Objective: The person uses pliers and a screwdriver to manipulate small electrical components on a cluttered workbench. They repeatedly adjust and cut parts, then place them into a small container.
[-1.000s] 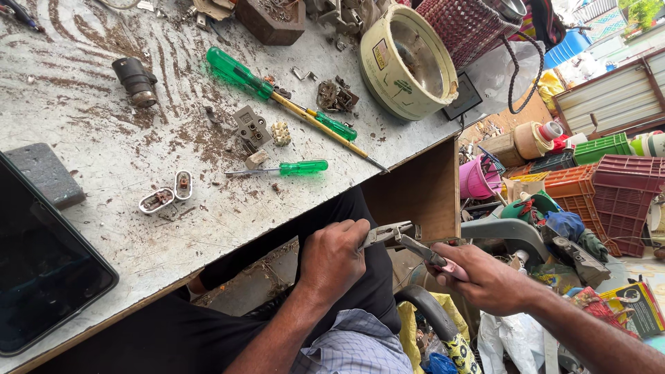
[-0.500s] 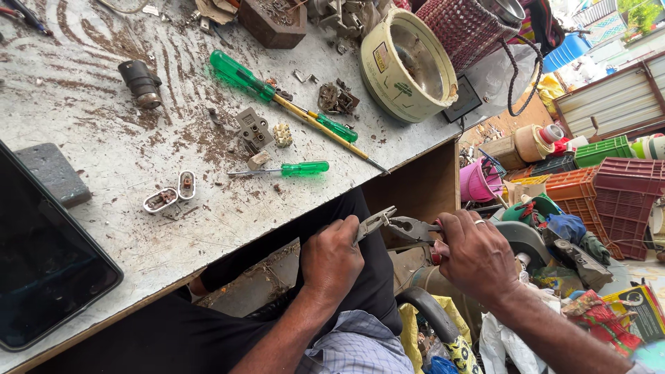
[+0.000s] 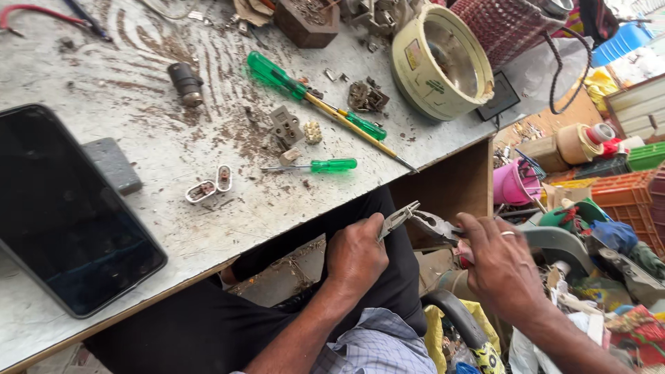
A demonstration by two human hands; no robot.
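Below the bench edge, the right hand grips pliers, jaws at the closed left hand; its contents are hidden. A cream pot with a yellow label lies above.

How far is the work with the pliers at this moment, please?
Done, by the look of it: a small socket and two white plug halves lie opened on the table, with three green screwdrivers beside them. In hand: the right hand holds pliers, open jaws toward the left hand, which pinches something too small to tell. Left: the opened parts are not yet put together.
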